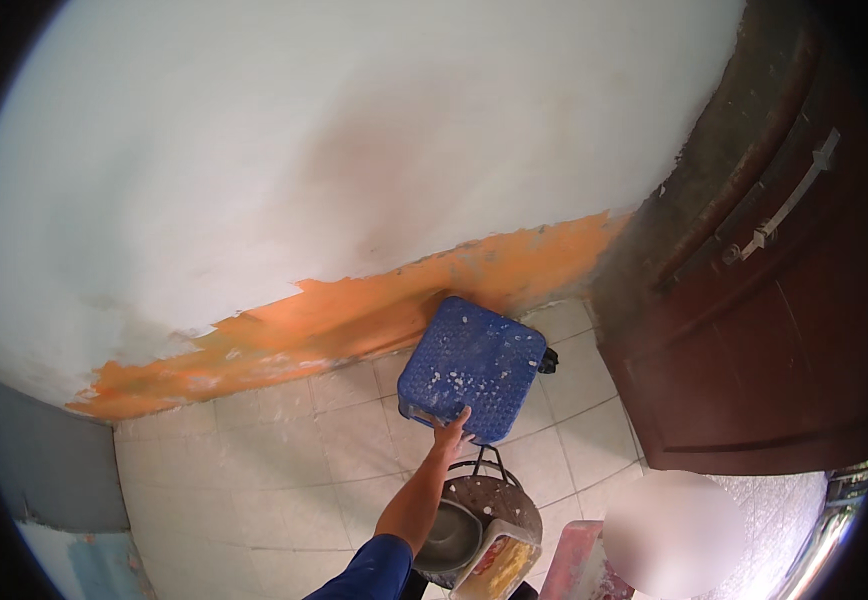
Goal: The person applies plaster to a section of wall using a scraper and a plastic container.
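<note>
Thumb on top and fingers under the rim, my left hand (452,432) grips the near edge of a blue plastic stool (479,355). White splashes speckle its square top, and it stands close to the wall. Below my forearm is a round, dark seat (514,507) with a metal frame. A grey bowl (450,540) rests on it, partly hidden by my arm. Beside the bowl sits an open rectangular tub (499,562) with something yellowish inside. My right hand is out of view.
The wall (204,150) is white above a rough orange band (344,305). At right stands a dark red-brown door (754,380) with a metal handle (799,195). Pale tiles (284,450) cover the floor. A reddish, white-smeared object (569,570) lies at lower right beside a blurred round patch (674,535).
</note>
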